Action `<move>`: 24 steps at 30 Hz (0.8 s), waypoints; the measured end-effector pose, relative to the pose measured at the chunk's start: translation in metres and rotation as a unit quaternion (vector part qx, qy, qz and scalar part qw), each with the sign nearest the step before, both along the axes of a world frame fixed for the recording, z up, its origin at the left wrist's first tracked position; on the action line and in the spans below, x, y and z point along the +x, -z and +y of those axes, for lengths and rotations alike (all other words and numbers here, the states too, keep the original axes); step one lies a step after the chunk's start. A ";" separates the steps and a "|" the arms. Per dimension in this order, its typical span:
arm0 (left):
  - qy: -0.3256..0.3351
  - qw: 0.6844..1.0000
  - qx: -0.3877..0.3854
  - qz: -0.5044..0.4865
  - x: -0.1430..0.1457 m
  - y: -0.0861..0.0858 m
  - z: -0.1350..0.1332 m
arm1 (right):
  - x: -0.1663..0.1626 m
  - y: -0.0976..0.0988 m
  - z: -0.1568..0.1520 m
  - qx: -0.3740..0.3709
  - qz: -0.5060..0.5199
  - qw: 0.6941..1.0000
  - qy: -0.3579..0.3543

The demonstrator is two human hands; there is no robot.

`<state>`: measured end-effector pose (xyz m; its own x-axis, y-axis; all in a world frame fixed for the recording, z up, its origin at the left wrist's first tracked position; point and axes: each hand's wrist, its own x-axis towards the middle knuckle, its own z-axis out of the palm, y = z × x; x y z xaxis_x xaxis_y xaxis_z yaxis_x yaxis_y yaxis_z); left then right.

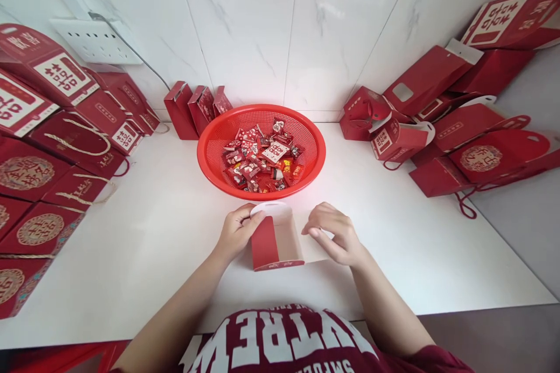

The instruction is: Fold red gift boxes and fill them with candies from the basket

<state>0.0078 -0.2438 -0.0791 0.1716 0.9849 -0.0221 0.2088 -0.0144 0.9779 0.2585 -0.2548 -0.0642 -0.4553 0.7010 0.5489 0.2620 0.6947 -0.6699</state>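
Observation:
A small red cardboard gift box (265, 243) with a pale inside lies at the front middle of the white table, its upper side open. My left hand (238, 232) grips its far left corner, thumb on the red panel beside the rounded white end flap (273, 208). Just to the right, my right hand (336, 234) hovers with loosely bent fingers, thumb and forefinger slightly apart over the pale side flap (317, 251). I cannot tell whether it touches that flap. Behind the box stands a red plastic basket (315, 154) holding many wrapped sweets (258, 157).
Stacked red gift boxes and bags (37, 172) line the left side. More red boxes (481, 151) are piled at the right against the wall, and several small ones (201, 106) stand behind the basket. A wall socket strip (98, 41) has a cable hanging down.

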 end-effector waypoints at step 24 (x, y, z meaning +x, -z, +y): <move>0.123 0.873 0.421 0.212 -0.012 -0.017 -0.024 | -0.010 0.019 0.006 -0.024 -0.178 0.982 -0.062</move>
<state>-0.0042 -0.2674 -0.0626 0.5325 0.6175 0.5789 0.4396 -0.7862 0.4343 0.2486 -0.2490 -0.0828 -0.6955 0.6493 0.3076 0.4009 0.7060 -0.5838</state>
